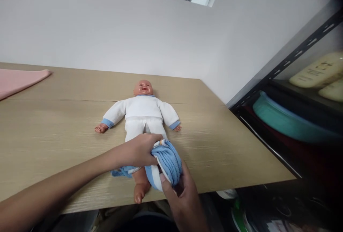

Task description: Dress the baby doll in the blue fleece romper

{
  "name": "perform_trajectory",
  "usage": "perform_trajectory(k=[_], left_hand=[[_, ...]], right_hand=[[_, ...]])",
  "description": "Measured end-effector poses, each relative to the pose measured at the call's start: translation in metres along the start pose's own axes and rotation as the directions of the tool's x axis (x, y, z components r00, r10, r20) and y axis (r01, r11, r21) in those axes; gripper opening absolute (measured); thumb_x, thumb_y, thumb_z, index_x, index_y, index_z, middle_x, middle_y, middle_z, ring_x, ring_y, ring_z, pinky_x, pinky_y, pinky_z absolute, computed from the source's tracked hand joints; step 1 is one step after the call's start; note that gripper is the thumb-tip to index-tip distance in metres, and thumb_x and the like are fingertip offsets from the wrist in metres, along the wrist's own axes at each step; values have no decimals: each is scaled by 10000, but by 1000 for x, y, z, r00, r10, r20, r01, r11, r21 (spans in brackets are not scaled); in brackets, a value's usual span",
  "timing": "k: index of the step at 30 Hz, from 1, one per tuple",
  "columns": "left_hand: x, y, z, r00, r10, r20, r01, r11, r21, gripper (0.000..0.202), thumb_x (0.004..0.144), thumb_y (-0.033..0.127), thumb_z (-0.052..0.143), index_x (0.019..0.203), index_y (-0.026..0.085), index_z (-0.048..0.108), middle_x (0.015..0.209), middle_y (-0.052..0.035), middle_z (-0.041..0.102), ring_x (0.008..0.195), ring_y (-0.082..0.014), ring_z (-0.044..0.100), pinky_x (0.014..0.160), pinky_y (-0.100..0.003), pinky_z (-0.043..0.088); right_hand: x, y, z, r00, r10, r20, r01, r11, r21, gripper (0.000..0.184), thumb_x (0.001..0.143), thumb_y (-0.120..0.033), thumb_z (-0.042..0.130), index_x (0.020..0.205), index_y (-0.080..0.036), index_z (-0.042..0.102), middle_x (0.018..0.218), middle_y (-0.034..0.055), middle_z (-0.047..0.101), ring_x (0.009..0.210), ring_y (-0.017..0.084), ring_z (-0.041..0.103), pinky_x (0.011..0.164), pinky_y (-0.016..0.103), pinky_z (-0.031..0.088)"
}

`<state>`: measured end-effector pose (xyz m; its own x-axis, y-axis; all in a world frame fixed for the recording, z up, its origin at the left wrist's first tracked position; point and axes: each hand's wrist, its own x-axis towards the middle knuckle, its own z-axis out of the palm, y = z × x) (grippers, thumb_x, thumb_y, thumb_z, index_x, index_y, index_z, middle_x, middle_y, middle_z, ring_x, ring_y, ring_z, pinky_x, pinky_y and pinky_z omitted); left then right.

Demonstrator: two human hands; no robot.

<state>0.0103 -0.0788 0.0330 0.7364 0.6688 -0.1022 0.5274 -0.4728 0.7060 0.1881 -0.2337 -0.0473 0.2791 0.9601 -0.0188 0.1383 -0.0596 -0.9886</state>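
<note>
A baby doll (142, 112) in a white top and white trousers lies on its back on the wooden table (53, 132), head away from me, arms spread. Its bare left foot (139, 192) reaches the near table edge. A bunched blue-and-white garment (167, 160) sits over the doll's other lower leg. My left hand (140, 150) grips the upper part of this garment by the doll's thighs. My right hand (179, 192) holds the garment's lower end from below, thumb pressed on the white band.
A pink cloth (18, 80) lies at the table's far left. A dark metal shelf (294, 117) stands to the right, holding a teal tub (284, 121) and pale yellow items (318, 71). A white wall runs behind the table.
</note>
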Motion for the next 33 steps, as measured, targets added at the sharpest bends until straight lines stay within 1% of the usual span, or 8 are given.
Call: perform_trajectory(k=[5, 8, 10, 15, 19, 22, 27, 33], left_hand=[[1, 0, 14, 999, 34, -10, -31, 978, 208, 322, 808, 195, 821, 1096, 222, 680, 1104, -95, 808, 1008, -342, 805, 837, -377, 555], [0, -1, 19, 999, 50, -7, -47, 971, 236, 368, 853, 227, 822, 1181, 225, 655, 1216, -110, 799, 1081, -352, 806, 897, -394, 563], [-1, -1, 21, 999, 41, 5, -41, 972, 232, 400, 866, 251, 819, 1218, 226, 631, 1246, -123, 795, 1112, -371, 801, 911, -416, 563], [-3, -5, 25, 1000, 2, 23, -7, 976, 216, 483, 848, 319, 816, 1259, 229, 580, 1168, -156, 793, 1099, -425, 793, 869, -456, 555], [-1, -15, 24, 1000, 15, 21, -17, 995, 100, 560, 751, 231, 794, 1243, 249, 529, 1148, -132, 803, 1021, -379, 792, 842, -427, 553], [0, -20, 19, 999, 34, 24, -34, 999, -1, 592, 721, 210, 772, 1248, 270, 510, 1180, -108, 813, 1045, -354, 788, 868, -408, 564], [1, -21, 9, 998, 49, 29, -43, 983, -178, 558, 750, 257, 757, 1262, 265, 536, 1274, -96, 793, 1178, -351, 765, 979, -413, 581], [-1, -19, 6, 995, 85, 46, -63, 933, -355, 608, 734, 235, 789, 1290, 281, 548, 1391, -78, 742, 1349, -347, 715, 1105, -423, 582]], right_hand=[[-9, 12, -14, 944, -326, -55, 286, 890, -355, 197, 926, -286, 820, 1116, -235, 801, 913, 44, 839, 776, 261, 815, 713, 327, 694], [-4, 10, -22, 848, -526, -64, 420, 741, -525, 211, 887, -234, 810, 1094, -270, 797, 1019, 70, 815, 936, 320, 778, 859, 446, 682], [-2, 11, -22, 820, -561, -117, 413, 720, -558, 247, 892, -233, 785, 1135, -276, 805, 1206, 124, 787, 1135, 378, 742, 996, 540, 649], [-5, 25, -10, 906, -384, -176, 316, 893, -320, 191, 995, -270, 685, 1167, -259, 767, 1361, 139, 733, 1248, 339, 748, 1015, 458, 661], [-11, 42, 0, 968, -128, -215, 106, 988, -112, 426, 1060, -422, 676, 1434, -218, 673, 1388, 170, 797, 1238, 343, 799, 1005, 451, 690], [-8, 47, 2, 977, -5, -213, 9, 1000, 14, 584, 1035, -478, 733, 1534, -194, 629, 1490, 198, 790, 1370, 372, 777, 1124, 482, 675], [3, 36, -1, 997, -39, -70, 46, 995, 88, 475, 1023, -435, 745, 1438, -205, 742, 1378, 154, 841, 1294, 358, 809, 1116, 483, 691], [8, 24, 0, 988, 106, -108, -93, 988, 124, 575, 1060, -563, 716, 1545, -256, 754, 1585, 126, 775, 1533, 403, 689, 1299, 596, 578]])
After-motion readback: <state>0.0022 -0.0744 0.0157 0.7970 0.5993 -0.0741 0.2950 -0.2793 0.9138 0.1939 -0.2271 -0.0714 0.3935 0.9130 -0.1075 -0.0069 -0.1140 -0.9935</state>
